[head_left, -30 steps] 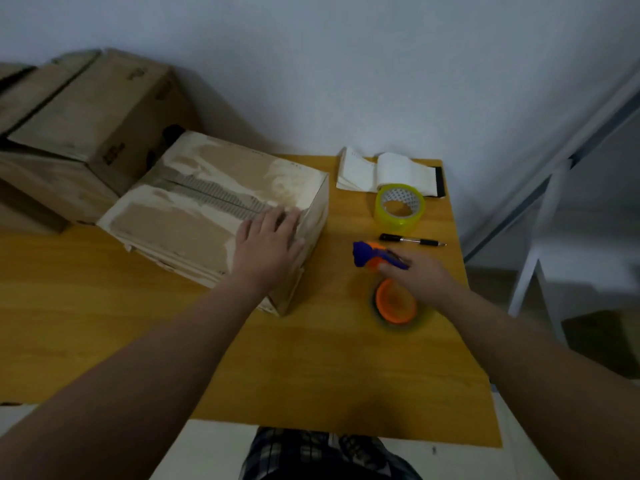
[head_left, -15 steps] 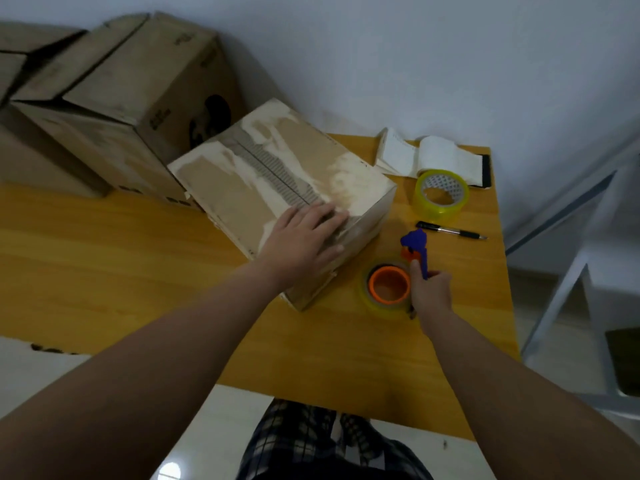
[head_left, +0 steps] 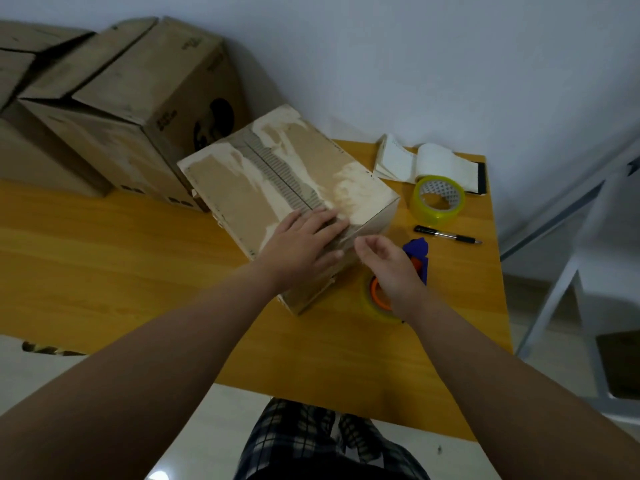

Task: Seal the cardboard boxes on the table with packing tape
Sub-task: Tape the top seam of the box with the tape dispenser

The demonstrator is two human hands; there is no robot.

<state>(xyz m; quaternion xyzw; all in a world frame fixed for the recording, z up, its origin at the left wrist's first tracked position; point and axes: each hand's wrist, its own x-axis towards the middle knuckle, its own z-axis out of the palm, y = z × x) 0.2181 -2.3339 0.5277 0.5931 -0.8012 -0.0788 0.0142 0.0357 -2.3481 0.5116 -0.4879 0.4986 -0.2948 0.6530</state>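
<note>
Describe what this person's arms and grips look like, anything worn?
No sleeves show: both arms are bare to the picture's edge. The left grip and right grip are ungloved, with no watch, band or ring visible. Checked dark-and-pale clothing shows below.

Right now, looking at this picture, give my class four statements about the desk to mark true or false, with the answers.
1. The left hand lies flat on the small box. True.
2. The pen lies on top of that box. False: it lies on the table, right of the box.
3. The yellow tape roll sits next to the open notebook. True.
4. The tape dispenser rests on the box. False: it is on the table beside the box, below the right hand.
</note>
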